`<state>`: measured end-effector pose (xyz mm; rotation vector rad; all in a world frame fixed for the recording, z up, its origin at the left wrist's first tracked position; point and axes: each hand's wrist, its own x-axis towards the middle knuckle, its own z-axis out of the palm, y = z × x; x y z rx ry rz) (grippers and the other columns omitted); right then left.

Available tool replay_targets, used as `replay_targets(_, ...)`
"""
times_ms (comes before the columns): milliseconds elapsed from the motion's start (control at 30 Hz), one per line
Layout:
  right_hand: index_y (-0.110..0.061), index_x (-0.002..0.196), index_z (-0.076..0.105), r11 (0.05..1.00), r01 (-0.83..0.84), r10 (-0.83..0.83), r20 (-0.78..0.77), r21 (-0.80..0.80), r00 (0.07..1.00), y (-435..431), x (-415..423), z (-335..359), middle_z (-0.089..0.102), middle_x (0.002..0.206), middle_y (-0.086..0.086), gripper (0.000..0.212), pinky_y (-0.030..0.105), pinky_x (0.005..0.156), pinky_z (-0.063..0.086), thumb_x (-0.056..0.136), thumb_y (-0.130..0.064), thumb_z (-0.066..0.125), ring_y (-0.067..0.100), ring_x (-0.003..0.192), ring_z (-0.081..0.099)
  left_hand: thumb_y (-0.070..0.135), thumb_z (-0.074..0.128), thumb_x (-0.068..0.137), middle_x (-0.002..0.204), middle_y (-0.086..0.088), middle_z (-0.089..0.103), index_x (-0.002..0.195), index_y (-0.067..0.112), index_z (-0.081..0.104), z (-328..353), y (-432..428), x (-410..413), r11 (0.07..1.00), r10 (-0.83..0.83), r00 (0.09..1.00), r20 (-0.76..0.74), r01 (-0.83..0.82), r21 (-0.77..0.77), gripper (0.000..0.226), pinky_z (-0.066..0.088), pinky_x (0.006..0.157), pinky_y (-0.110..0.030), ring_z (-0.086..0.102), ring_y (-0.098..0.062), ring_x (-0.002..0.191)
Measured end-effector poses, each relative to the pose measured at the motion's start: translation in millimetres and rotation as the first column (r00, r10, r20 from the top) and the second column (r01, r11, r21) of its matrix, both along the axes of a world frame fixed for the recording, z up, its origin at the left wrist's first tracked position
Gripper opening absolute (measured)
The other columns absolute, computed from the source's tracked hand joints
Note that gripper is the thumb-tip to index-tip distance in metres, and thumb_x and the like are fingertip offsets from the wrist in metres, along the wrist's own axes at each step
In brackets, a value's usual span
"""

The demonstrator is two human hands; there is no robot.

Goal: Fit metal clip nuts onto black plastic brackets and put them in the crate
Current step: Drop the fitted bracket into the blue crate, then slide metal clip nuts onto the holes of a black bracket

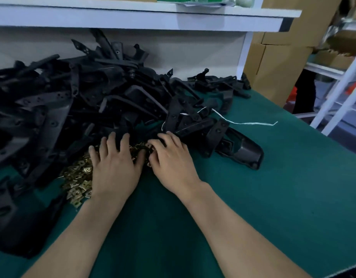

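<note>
Here, the left hand [115, 167] is lying flat on the heap of brass-coloured clip nuts [78, 177], its fingers straight and spread. The right hand [170, 159] is working just beside it, fingers bent over the far edge of the same heap. Whether it is pinching a nut cannot be told, since the fingertips are hiding what lies under them.

This is looking like the picking of nuts ahead of a fitting. To do it well, the spread hand should be steadying the heap while the other is drawing out one nut at a time, open slot leading. The nuts are lying tangled and are likely to come up in clumps. A piece with a bare tab should be waiting close by, and the long bracket [241, 151] just right of the right hand is looking the handiest.

Beyond the hands, the black brackets [52, 101] are piling high across the left and middle, some touching the nuts. A thin white string [243, 123] is trailing out of the pile to the right. The green surface [273, 197] is carrying all of it. The crate is not showing in this view.

Above the pile a white shelf [133, 19] is running across. Cardboard boxes [273, 67] are standing stacked past the far right corner, and a white rack [343, 93] is slanting into view beside them.
</note>
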<state>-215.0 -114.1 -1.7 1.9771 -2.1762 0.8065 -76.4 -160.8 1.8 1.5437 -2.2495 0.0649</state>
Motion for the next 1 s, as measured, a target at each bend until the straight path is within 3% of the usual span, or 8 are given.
replay_targets(167,-0.022,0.135,0.058,1.0,-0.012,0.012,0.032,-0.016,0.999,0,0,0,0.054,0.14,-0.001,0.035,0.041,0.11,0.036,0.101,-0.027,0.047,0.02,0.141,0.034,0.05,0.041,0.1,0.15,-0.015,0.044,0.141,0.014,0.051,-3,-2,0,0.998,-0.032,0.999,-0.018,0.033,0.048,0.056,0.029,0.114,-0.056,0.027,-0.041,0.146)
replay_targets(400,-0.023,0.128,0.062,0.996,0.025,-0.019,0.071,-0.089,0.997,1,1,5,0.061,0.124,-0.003,0.035,0.038,0.096,0.047,0.099,-0.027,0.042,0.021,0.115,0.053,0.048,0.034,0.1,0.149,-0.01,0.046,0.138,0.016,0.052,-2,-2,1,0.998,-0.036,0.999,-0.027,0.037,0.059,0.053,0.031,0.112,-0.054,0.024,-0.038,0.147)
replay_targets(533,-0.023,0.12,0.066,0.97,0.098,-0.082,0.081,-0.222,0.993,5,2,10,0.062,0.116,-0.003,0.035,0.04,0.09,0.048,0.096,-0.026,0.041,0.021,0.104,0.055,0.046,0.036,0.101,0.148,-0.01,0.047,0.137,0.016,0.054,-2,-1,1,0.998,-0.032,0.999,-0.025,0.034,0.059,0.05,0.032,0.111,-0.054,0.025,-0.037,0.147)
replay_targets(633,-0.023,0.125,0.065,0.923,0.232,-0.233,0.032,-0.307,0.972,6,-5,15,0.059,0.129,0.002,0.035,0.046,0.102,0.043,0.094,-0.025,0.049,0.026,0.122,0.05,0.046,0.038,0.101,0.147,-0.009,0.048,0.136,0.017,0.055,-2,-2,2,0.997,-0.034,0.999,-0.034,0.036,0.064,0.049,0.032,0.111,-0.053,0.026,-0.036,0.147)
replay_targets(767,-0.016,0.15,0.044,0.938,0.338,-0.341,-0.026,-0.076,0.94,7,-16,12,0.04,0.155,0.016,0.052,0.054,0.122,0.019,0.1,-0.029,0.05,0.036,0.149,0.027,0.045,0.037,0.1,0.147,-0.007,0.048,0.136,0.019,0.055,-3,-2,2,0.997,-0.04,0.998,-0.052,0.043,0.064,0.047,0.032,0.111,-0.053,0.026,-0.036,0.147)
replay_targets(900,-0.017,0.153,0.041,0.94,0.34,-0.339,-0.067,0.002,0.938,8,-21,10,0.04,0.156,0.012,0.048,0.053,0.124,0.013,0.105,-0.022,0.047,0.034,0.152,0.02,0.044,0.038,0.101,0.147,-0.007,0.048,0.136,0.019,0.054,-4,-2,3,0.997,-0.041,0.997,-0.058,0.044,0.058,0.046,0.031,0.112,-0.052,0.025,-0.036,0.147)
replay_targets(1000,-0.019,0.148,0.048,0.936,0.348,-0.351,-0.079,-0.05,0.933,10,-26,13,0.049,0.147,0.008,0.046,0.049,0.123,0.017,0.103,-0.012,0.05,0.031,0.147,0.029,0.043,0.04,0.101,0.147,-0.008,0.048,0.136,0.019,0.055,-5,-2,3,0.997,-0.046,0.996,-0.078,0.05,0.052,0.045,0.032,0.112,-0.053,0.026,-0.036,0.147)
